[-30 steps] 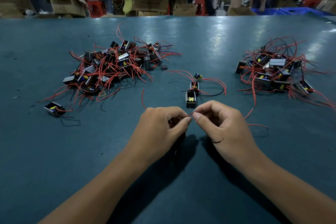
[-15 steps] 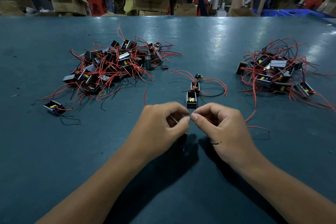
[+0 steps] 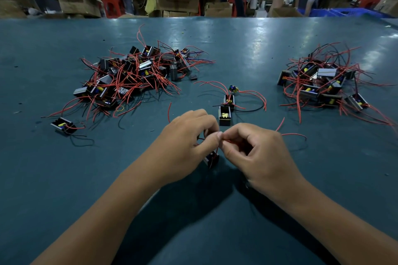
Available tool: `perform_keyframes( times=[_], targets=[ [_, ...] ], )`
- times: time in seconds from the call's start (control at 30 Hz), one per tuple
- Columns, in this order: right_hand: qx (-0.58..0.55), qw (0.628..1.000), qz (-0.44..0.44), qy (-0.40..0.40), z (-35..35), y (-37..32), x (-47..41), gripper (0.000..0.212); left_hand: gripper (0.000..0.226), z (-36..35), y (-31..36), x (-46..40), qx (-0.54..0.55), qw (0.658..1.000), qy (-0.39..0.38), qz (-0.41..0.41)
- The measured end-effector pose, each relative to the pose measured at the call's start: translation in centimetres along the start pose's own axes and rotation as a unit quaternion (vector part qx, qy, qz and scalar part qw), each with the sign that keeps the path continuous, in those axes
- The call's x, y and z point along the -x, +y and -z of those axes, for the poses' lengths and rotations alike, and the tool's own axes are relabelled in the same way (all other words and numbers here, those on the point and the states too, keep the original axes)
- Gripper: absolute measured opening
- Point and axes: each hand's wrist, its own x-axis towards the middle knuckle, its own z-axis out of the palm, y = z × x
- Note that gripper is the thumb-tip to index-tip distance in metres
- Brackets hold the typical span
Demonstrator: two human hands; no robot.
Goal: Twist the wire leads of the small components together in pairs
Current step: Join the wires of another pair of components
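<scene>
Red wire leads (image 3: 218,150) were pinched between the fingertips of the left hand (image 3: 185,146) and right hand (image 3: 256,153), low over the bench (image 3: 64,178); a small component (image 3: 212,159) dangled below. Thin and springy, they seemed best gripped near the bare tips.

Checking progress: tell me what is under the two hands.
Below the left hand and right hand hangs one small black component, its red leads pinched between them; the twist itself is hidden.

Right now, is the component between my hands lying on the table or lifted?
Lifted: the component dangles below the fingertips by its red leads.
</scene>
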Motion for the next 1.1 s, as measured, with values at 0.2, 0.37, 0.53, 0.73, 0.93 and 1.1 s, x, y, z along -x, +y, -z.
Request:
perform_keyframes(
  times=[0.2, 0.37, 0.53, 0.73, 0.93, 1.1],
  targets=[
    [0.0, 1.0, 0.022, -0.011, 0.2, 0.1, -0.1, 0.006, 0.022, 0.2, 0.1, 0.2, 0.042, 0.999, -0.011, 0.014],
    [0.045, 0.997, 0.069, -0.002, 0.1, 0.2, 0.0, 0.002, 0.031, -0.4, 0.4, 0.1, 0.241, 0.956, -0.028, 0.166],
    [0.054, 0.995, 0.078, -0.007, 0.4, 0.4, -0.3, 0.004, 0.027, 0.2, -0.5, 0.4, 0.311, 0.933, -0.023, 0.179],
    [0.014, 0.998, 0.059, -0.031, 1.0, 0.6, -0.5, 0.005, 0.01, 1.6, -1.5, 0.4, 0.103, 0.993, -0.017, -0.05],
    [0.009, 0.996, 0.072, -0.056, 0.9, 0.5, -0.4, 0.003, 0.012, 1.6, -1.5, 0.3, -0.004, 0.993, 0.022, -0.116],
    [0.035, 0.994, 0.089, -0.055, 1.0, 0.4, -0.4, 0.004, 0.012, 1.7, -1.2, 0.3, -0.044, 0.99, 0.009, -0.135]
  ],
)
